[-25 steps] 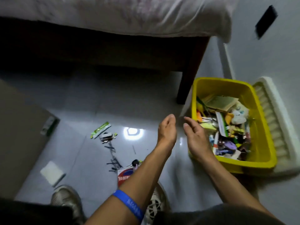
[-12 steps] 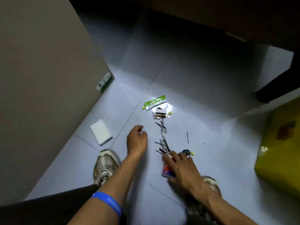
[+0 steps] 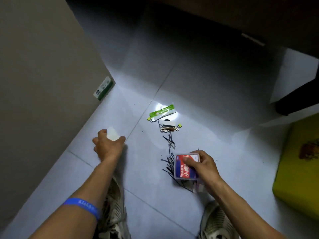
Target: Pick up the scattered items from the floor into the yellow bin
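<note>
At the far left a brown box (image 3: 43, 66) stands on the floor (image 3: 207, 94), with a green label (image 3: 103, 88) at its low corner. Beside it the left hand (image 3: 107, 145) reaches forward and down, arm almost straight, and its curled fingers and thumb close on a white card (image 3: 113, 134), probably because this one lies apart from the rest. In the middle a green packet (image 3: 162, 112), a small clip bundle (image 3: 170, 126) and thin black pins (image 3: 170, 163) lie in a loose line, not yet collected. The right hand (image 3: 201, 165) holds a red and blue pack (image 3: 185, 167) just over the pins, thumb on top and fingers behind, wrist bent inward. I think each hand takes one item to save a trip. The bin (image 3: 298, 169) waits at the right edge, near the right hand.
</note>
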Tool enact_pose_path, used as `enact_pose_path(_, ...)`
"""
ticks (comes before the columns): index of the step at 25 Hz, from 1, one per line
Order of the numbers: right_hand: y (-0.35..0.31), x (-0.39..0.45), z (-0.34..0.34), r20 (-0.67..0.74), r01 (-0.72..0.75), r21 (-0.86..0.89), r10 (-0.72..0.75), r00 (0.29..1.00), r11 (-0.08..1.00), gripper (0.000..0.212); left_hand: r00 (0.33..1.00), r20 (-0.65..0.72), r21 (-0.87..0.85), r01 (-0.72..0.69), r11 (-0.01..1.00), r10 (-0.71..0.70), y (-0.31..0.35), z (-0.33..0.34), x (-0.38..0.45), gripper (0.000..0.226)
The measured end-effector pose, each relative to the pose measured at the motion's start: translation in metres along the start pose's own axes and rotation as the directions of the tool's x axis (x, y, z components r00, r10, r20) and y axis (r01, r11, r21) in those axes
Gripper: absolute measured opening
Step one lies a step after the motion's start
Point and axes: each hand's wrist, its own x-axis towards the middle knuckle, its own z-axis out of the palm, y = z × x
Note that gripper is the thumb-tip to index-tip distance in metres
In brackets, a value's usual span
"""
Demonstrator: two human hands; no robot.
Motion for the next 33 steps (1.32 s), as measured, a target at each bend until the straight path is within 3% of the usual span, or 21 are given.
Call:
enact_pose_path(2,-0.013,0.000,-0.006,-0.149,-0.012,0.216,0.045,0.988,0.976,0.016,0.986,0.135,-0.320,-0.053,0.946,0.101,0.034,0.016,-0.038,0.052)
enact_pose_path(4,-0.040,-0.005,-0.002,-0.223,0.066,0.322,0.008,0.975,0.944,0.013,0.908,0.234,-0.503,-0.192,0.843,0.346,0.070,0.024,-0.090,0.040)
enact_pose_path(6,-0.071,-0.017,-0.009,-0.273,0.195,0.364,-0.096,0.957,0.911,0.015,0.792,0.231,-0.560,-0.367,0.743,0.565,0.099,0.022,-0.144,0.036)
enact_pose_path(8,-0.098,-0.035,-0.025,-0.234,0.288,0.414,-0.205,0.951,0.864,0.010,0.672,0.189,-0.557,-0.527,0.642,0.716,0.115,0.020,-0.180,0.027)
enact_pose_path(11,-0.111,-0.072,-0.077,-0.201,0.373,0.427,-0.316,0.927,0.824,0.031,0.453,0.300,-0.601,-0.594,0.535,0.840,0.145,0.022,-0.242,0.014)
enact_pose_path(14,-0.106,-0.112,-0.148,-0.509,0.528,0.471,-0.271,0.817,0.707,0.042,0.221,0.350,-0.706,-0.576,0.411,0.910,0.175,0.031,-0.320,0.025)
enact_pose_path(15,-0.105,-0.124,-0.175,-0.637,0.591,0.447,-0.225,0.738,0.672,0.045,0.202,0.331,-0.734,-0.560,0.386,0.922,0.180,0.032,-0.339,0.028)
enact_pose_path(17,-0.105,-0.144,-0.228,-0.800,0.636,0.335,-0.147,0.582,0.695,0.059,0.271,0.298,-0.733,-0.549,0.401,0.915,0.186,0.038,-0.362,0.032)
enact_pose_path(20,-0.090,-0.165,-0.279,-0.851,0.346,0.008,-0.175,0.494,0.938,0.086,0.381,0.352,-0.671,-0.534,0.514,0.855,0.182,0.049,-0.374,0.032)
enact_pose_path(22,-0.078,-0.169,-0.279,-0.838,0.291,-0.280,-0.381,0.391,0.915,0.077,0.420,0.373,-0.631,-0.539,0.558,0.827,0.178,0.055,-0.373,0.032)
enact_pose_path(23,-0.074,-0.167,-0.268,-0.799,0.350,-0.374,-0.490,0.348,0.859,0.064,0.442,0.384,-0.609,-0.539,0.582,0.811,0.174,0.056,-0.367,0.032)
enact_pose_path(24,-0.069,-0.163,-0.256,-0.742,0.417,-0.426,-0.573,0.347,0.803,0.049,0.472,0.393,-0.586,-0.533,0.611,0.789,0.169,0.056,-0.359,0.031)
enact_pose_path(26,-0.060,-0.147,-0.212,-0.538,0.479,-0.430,-0.643,0.544,0.765,0.027,0.600,0.393,-0.498,-0.498,0.710,0.697,0.146,0.052,-0.319,0.031)
enact_pose_path(28,-0.048,-0.126,-0.165,-0.281,0.456,-0.452,-0.607,0.743,0.767,0.019,0.718,0.401,-0.341,-0.458,0.821,0.568,0.113,0.045,-0.266,0.034)
enact_pose_path(31,-0.020,-0.089,-0.113,0.057,0.425,-0.625,-0.504,0.862,0.655,0.029,0.803,0.415,-0.126,-0.415,0.901,0.428,0.058,0.041,-0.203,0.036)
enact_pose_path(33,0.009,-0.068,-0.093,0.262,0.440,-0.785,-0.409,0.874,0.437,0.043,0.821,0.405,-0.042,-0.424,0.905,0.403,0.036,0.046,-0.178,0.035)
